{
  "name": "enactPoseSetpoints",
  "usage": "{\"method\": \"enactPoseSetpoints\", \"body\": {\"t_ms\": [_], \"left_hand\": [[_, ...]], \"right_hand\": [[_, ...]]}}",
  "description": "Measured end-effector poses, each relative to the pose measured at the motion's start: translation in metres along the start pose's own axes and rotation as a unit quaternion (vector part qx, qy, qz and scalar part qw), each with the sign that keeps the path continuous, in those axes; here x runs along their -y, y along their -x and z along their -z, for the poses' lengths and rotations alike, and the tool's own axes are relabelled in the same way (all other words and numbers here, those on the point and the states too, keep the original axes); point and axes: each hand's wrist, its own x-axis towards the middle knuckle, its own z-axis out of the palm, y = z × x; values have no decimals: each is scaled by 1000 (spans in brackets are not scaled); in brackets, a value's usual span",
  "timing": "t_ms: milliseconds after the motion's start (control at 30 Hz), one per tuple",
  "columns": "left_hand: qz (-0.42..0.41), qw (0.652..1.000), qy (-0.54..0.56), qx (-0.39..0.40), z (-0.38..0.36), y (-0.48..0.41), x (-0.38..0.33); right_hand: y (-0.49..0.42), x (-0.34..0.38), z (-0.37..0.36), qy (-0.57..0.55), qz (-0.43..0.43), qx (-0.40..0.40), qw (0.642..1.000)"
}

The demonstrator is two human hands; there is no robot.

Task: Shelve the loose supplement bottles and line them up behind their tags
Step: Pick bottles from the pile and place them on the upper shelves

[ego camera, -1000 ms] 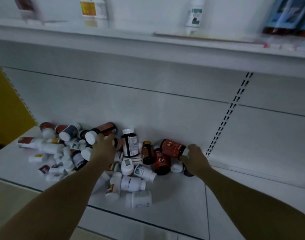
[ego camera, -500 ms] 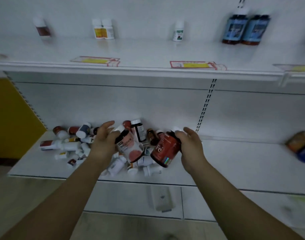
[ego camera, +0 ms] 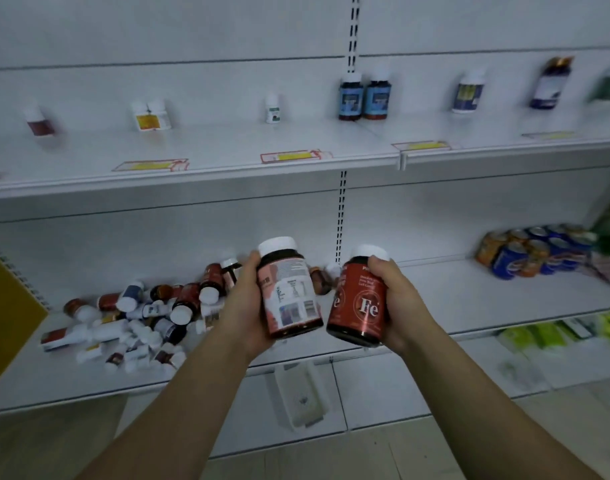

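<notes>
Left grip (ego camera: 242,306) curls round the pink-labelled bottle (ego camera: 289,289); right grip (ego camera: 400,299) clasps the red Fe bottle (ego camera: 359,306).

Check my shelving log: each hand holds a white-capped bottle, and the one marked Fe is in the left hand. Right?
No. The head view shows the Fe bottle in the right hand; the left hand holds the pink-labelled bottle.

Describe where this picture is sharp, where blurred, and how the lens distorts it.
Head view: the Fe bottle in the right hand and the pink-labelled bottle in the left hand are sharpest; upper-shelf bottles and the cans far right smear with motion blur; lighting dim; the upper shelf edge bows from wide-angle distortion.
</notes>
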Motion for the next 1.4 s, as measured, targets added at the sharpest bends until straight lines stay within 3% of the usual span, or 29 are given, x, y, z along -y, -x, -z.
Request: {"method": "enactPoseSetpoints", "body": {"t_ms": [100, 233, 433, 667, 933, 1233, 1400], "left_hand": [[20, 998, -41, 50, -44, 0, 13], [-12, 990, -132, 54, -128, -3, 47], [7, 975, -137, 176, -254, -8, 131], [13, 953, -182, 241, -376, -33, 225], [69, 927, -188, 318, -493, -90, 310], [61, 904, -175, 384, -665, -203, 371], [96, 853, -193, 475, -775, -240, 397]], "right_hand": [[23, 37, 24, 46, 55, -4, 997], [52, 92, 83, 81, 107, -65, 989], [114, 169, 198, 156, 167, -158, 961], [190, 246, 305, 130, 212, -172, 953], [203, 309, 404, 95, 221, -288, 927], [165, 445, 516, 167, 297, -407, 848], [158, 532, 575, 184, 328, -445, 813]]}}
